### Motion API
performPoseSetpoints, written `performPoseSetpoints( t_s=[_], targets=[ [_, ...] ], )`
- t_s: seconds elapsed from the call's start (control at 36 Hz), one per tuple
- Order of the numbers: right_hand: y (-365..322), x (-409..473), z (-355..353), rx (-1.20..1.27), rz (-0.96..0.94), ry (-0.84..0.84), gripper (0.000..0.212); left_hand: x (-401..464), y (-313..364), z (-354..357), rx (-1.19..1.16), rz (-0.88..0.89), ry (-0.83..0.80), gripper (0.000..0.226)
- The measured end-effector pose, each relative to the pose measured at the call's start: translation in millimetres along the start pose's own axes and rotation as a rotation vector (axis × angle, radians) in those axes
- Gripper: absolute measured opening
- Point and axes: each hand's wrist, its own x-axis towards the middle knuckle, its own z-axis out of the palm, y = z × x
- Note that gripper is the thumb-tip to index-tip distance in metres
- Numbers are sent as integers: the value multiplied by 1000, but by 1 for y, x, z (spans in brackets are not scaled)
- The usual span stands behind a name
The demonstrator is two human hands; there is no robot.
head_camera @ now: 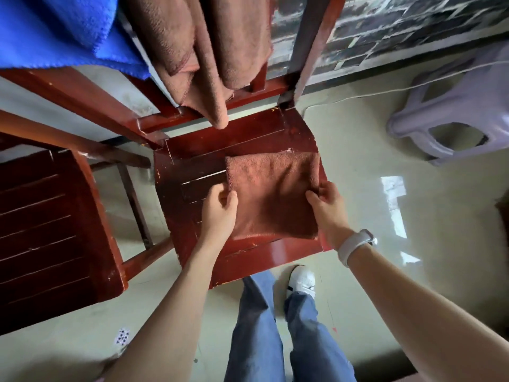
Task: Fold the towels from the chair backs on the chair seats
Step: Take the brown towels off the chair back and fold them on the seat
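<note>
Three brown towels (271, 197), one blue towel (68, 31), two chairs (242, 133), one stool (451, 114).

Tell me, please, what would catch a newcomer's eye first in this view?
Both hands, left hand and right hand, pinch the side edges of a folded brown towel lying on the red chair seat. Above, more brown towels and a bright blue towel hang over chair backs.

Brown towel (272, 197) on seat: terry cloth, matt, fuzzy nap. Chair seat (192, 161): red-brown lacquered wood, glossy front edge, chipped finish at corners. Blue towel (55, 28): fleecy cloth, matt. Stool (451, 111): pale plastic, smooth. Floor (371, 175): smooth, reflective sheen. Wristband (354, 245): white, smooth.
</note>
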Motion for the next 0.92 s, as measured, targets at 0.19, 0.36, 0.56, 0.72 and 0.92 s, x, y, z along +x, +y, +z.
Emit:
performPoseSetpoints(
  t_s=[0.19,0.36,0.56,0.72,0.92],
  targets=[
    [6,-56,-110,203,30,76,26,-90,66,36,96,127,-29,40],
    [25,-94,-237,410,71,180,19,-163,146,110,196,373,-100,34],
    [69,-130,-409,462,4,369,15,-266,240,244,239,579,-257,31],
    [114,-159,-547,494,-29,589,14,-354,306,366,253,745,-430,30],
    [159,-187,-670,546,-5,859,11,-433,367,492,299,916,-641,29]
  ],
)
